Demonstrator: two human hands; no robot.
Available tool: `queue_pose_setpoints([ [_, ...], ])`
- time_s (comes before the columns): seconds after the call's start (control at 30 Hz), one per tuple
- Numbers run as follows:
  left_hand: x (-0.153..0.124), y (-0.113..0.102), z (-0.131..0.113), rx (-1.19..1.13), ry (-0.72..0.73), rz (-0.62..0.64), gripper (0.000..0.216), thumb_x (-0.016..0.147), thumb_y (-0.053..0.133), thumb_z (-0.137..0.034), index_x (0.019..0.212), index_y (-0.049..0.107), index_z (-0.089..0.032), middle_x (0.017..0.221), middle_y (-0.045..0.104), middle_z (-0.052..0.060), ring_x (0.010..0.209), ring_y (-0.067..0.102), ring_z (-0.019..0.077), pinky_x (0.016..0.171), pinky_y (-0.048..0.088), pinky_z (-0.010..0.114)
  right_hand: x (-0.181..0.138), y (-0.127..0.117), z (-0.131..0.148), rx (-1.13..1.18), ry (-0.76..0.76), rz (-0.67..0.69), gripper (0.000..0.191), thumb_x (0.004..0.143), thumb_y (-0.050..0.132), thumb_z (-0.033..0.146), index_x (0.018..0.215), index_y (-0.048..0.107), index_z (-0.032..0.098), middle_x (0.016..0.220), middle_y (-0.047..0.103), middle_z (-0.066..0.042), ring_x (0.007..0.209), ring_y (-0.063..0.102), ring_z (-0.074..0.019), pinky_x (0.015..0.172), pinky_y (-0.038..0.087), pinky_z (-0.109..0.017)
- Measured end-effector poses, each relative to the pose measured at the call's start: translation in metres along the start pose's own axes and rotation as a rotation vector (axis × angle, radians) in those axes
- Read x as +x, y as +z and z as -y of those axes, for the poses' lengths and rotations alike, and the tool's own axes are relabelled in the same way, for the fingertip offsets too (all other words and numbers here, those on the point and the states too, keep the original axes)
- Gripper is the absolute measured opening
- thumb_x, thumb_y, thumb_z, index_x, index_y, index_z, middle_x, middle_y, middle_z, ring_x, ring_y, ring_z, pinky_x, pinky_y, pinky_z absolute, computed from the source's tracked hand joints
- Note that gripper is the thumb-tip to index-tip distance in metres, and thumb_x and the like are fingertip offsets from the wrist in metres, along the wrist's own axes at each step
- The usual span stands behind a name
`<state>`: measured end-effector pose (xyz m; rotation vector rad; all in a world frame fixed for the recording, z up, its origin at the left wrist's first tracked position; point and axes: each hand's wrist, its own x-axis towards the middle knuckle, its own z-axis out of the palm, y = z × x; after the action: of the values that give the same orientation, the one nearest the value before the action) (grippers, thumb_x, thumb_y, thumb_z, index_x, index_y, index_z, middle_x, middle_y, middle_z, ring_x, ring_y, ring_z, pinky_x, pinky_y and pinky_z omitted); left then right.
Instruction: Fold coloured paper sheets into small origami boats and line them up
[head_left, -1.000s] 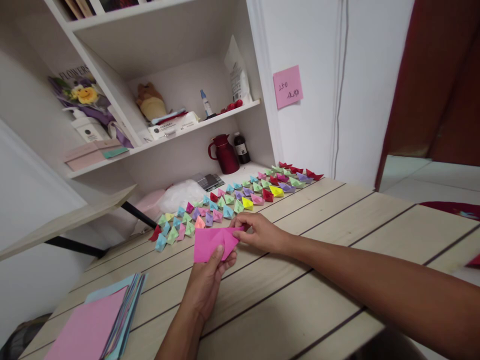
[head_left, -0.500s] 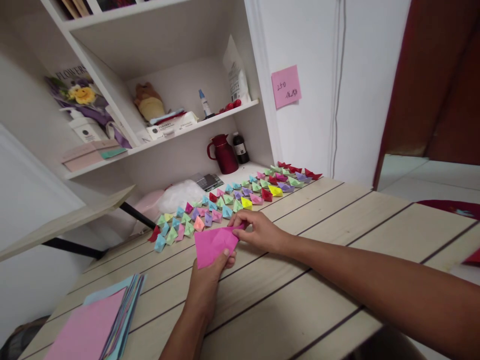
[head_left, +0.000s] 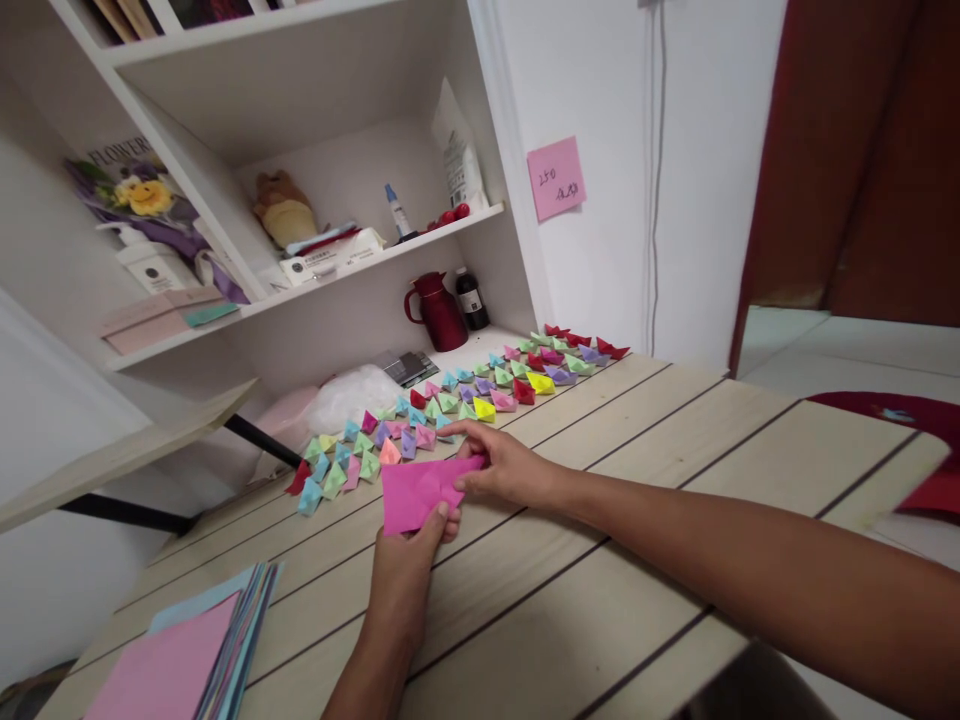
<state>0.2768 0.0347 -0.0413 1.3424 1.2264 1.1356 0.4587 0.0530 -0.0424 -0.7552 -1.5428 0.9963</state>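
Observation:
A partly folded sheet of magenta paper [head_left: 416, 492] hangs just above the wooden table [head_left: 645, 470]. My left hand [head_left: 409, 565] pinches its lower edge from below. My right hand [head_left: 499, 465] pinches its upper right corner, fingers closed on the paper. Just behind the paper lie rows of several small folded paper boats [head_left: 450, 405] in many colours, running diagonally toward the back.
A stack of coloured paper sheets [head_left: 187, 655], pink on top, lies at the near left. White shelves [head_left: 315, 285] behind hold a dark red jug [head_left: 435, 312], a dark bottle [head_left: 471, 298], boxes and a flower picture. A pink sticky note [head_left: 556, 178] is on the wall.
The magenta paper has been folded a little narrower between both hands. My left hand's grip has slid toward the lower edge. The view has shifted slightly.

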Motion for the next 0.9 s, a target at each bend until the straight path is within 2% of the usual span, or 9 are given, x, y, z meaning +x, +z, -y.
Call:
queue_pose_setpoints([
  [0.2,-0.003,-0.002,-0.001,-0.010,0.027,-0.050,0.034,0.064,0.079,-0.038,0.080,0.074,-0.009,0.077,0.074,0.010,0.068,0.066,0.0171,0.072,0.052,0.029,0.006,-0.007,-0.004,0.161,0.047,-0.064,0.058,0.067,0.069,0.012,0.121,0.050,0.020,0.074,0.058,0.005,0.058,0.060,-0.0102,0.060,0.049,-0.025],
  [0.37,0.000,-0.003,0.002,0.013,0.054,-0.058,0.035,0.063,0.077,-0.040,0.079,0.074,-0.009,0.076,0.074,0.011,0.066,0.065,0.0177,0.070,0.052,0.030,0.008,-0.016,-0.006,0.054,0.042,-0.155,0.045,0.073,0.069,0.021,0.116,0.055,0.018,0.074,0.060,0.002,0.064,0.059,-0.0124,0.064,0.049,-0.028],
  [0.47,0.001,-0.003,0.000,0.143,0.078,-0.049,0.032,0.065,0.074,-0.041,0.074,0.074,-0.011,0.071,0.073,0.010,0.065,0.066,0.0192,0.068,0.052,0.030,0.005,-0.019,0.003,-0.066,0.010,-0.211,0.040,0.080,0.067,0.032,0.117,0.058,0.019,0.096,0.062,-0.004,0.086,0.060,-0.0167,0.079,0.049,-0.032],
  [0.53,0.001,-0.002,-0.002,0.229,0.095,-0.041,0.027,0.065,0.072,-0.039,0.068,0.074,-0.012,0.066,0.073,0.008,0.064,0.066,0.0204,0.066,0.051,0.030,0.002,-0.018,0.011,-0.115,-0.006,-0.147,0.046,0.082,0.065,0.040,0.124,0.056,0.023,0.120,0.057,-0.008,0.104,0.056,-0.0208,0.089,0.046,-0.036],
  [0.6,0.000,0.000,-0.003,0.294,0.111,-0.028,0.023,0.065,0.070,-0.037,0.065,0.074,-0.014,0.063,0.072,0.007,0.063,0.067,0.0215,0.064,0.050,0.029,-0.001,-0.016,0.016,-0.133,-0.001,-0.059,0.060,0.077,0.071,0.039,0.132,0.050,0.027,0.131,0.052,-0.008,0.115,0.051,-0.0233,0.094,0.044,-0.039],
  [0.7,-0.003,0.003,-0.006,0.370,0.136,0.002,0.021,0.066,0.068,-0.035,0.065,0.074,-0.015,0.062,0.072,0.006,0.063,0.067,0.0231,0.062,0.049,0.029,-0.003,-0.009,0.016,-0.136,0.005,0.046,0.079,0.068,0.078,0.026,0.139,0.043,0.026,0.107,0.060,-0.004,0.101,0.057,-0.0197,0.091,0.046,-0.037],
  [0.8,-0.005,0.004,-0.006,0.445,0.164,0.013,0.021,0.067,0.066,-0.034,0.064,0.073,-0.015,0.059,0.071,0.007,0.062,0.068,0.0245,0.060,0.048,0.029,-0.003,-0.005,0.012,-0.146,0.048,0.096,0.058,0.071,0.075,0.022,0.126,0.058,0.020,0.080,0.056,0.002,0.076,0.057,-0.0134,0.079,0.048,-0.032],
  [0.87,-0.004,0.002,-0.004,0.486,0.196,0.020,0.021,0.069,0.064,-0.034,0.065,0.072,-0.015,0.059,0.071,0.007,0.061,0.068,0.0245,0.059,0.047,0.029,-0.003,-0.006,0.010,-0.158,0.078,0.133,0.051,0.071,0.074,0.022,0.120,0.061,0.019,0.077,0.053,0.003,0.071,0.055,-0.0120,0.074,0.048,-0.029],
  [0.9,-0.004,0.001,-0.002,0.511,0.230,0.022,0.022,0.071,0.063,-0.035,0.064,0.072,-0.015,0.058,0.071,0.007,0.060,0.067,0.0239,0.058,0.046,0.029,-0.003,-0.007,0.010,-0.172,0.077,0.144,0.056,0.070,0.075,0.023,0.124,0.059,0.020,0.081,0.053,0.002,0.074,0.055,-0.0126,0.074,0.048,-0.029],
])
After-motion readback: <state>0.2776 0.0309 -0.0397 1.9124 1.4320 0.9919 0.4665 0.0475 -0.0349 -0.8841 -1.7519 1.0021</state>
